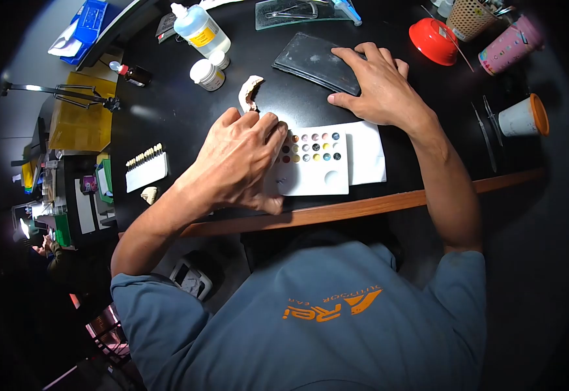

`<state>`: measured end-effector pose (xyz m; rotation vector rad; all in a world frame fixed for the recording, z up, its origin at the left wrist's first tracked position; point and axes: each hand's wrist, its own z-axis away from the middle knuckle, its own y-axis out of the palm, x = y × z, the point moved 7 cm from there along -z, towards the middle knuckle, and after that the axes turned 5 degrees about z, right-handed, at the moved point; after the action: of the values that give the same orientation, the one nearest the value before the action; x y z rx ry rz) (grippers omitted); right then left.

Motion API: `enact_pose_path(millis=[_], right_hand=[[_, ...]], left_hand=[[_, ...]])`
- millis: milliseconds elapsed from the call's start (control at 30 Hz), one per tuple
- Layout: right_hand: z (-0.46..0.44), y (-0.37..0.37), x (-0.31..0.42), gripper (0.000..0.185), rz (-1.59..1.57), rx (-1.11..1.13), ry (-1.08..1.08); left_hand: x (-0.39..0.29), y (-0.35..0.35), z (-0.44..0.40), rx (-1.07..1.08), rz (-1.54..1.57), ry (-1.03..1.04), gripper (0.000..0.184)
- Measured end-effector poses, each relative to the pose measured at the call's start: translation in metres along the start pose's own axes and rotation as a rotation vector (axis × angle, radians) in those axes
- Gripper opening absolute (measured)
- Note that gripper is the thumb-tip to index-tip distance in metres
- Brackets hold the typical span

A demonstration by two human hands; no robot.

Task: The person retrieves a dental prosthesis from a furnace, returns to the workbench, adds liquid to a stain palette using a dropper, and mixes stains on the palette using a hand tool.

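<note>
My left hand [242, 153] is curled over the left side of a white palette [310, 187], with its thumb low at the near edge and its fingers at the far edge. Rows of small coloured wells fill the palette's far part, and a larger round hollow lies near its right corner. My right hand [385, 85] spans the right end of a flat black case [314, 62], thumb at the near edge and fingers over the far side. A pale, curved dental cast [250, 91] lies just beyond my left hand. White paper [367, 156] sticks out from under the palette.
A clear bottle [203, 32] and white jars [207, 75] stand at the back left. A shade guide [146, 168] lies left. A red bowl [432, 41], pink tumbler [510, 45], tweezers [490, 117] and orange-rimmed cup [519, 117] are right. The wooden table edge [389, 203] runs before me.
</note>
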<state>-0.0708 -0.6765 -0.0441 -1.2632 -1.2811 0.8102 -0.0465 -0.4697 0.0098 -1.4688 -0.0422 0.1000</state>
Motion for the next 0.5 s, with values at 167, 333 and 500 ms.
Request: enact_pose_path(millis=[167, 333, 500], right_hand=[[0.000, 0.001, 0.000, 0.076, 0.008, 0.000, 0.003], [0.000, 0.000, -0.001, 0.077, -0.008, 0.005, 0.004], [0.000, 0.000, -0.002, 0.078, -0.020, 0.017, 0.012]], left_hand=[[0.000, 0.007, 0.001, 0.009, 0.025, -0.040, 0.094], [0.003, 0.013, 0.004, 0.003, 0.048, -0.055, 0.092], [0.005, 0.019, 0.009, 0.110, 0.071, -0.114, 0.107]])
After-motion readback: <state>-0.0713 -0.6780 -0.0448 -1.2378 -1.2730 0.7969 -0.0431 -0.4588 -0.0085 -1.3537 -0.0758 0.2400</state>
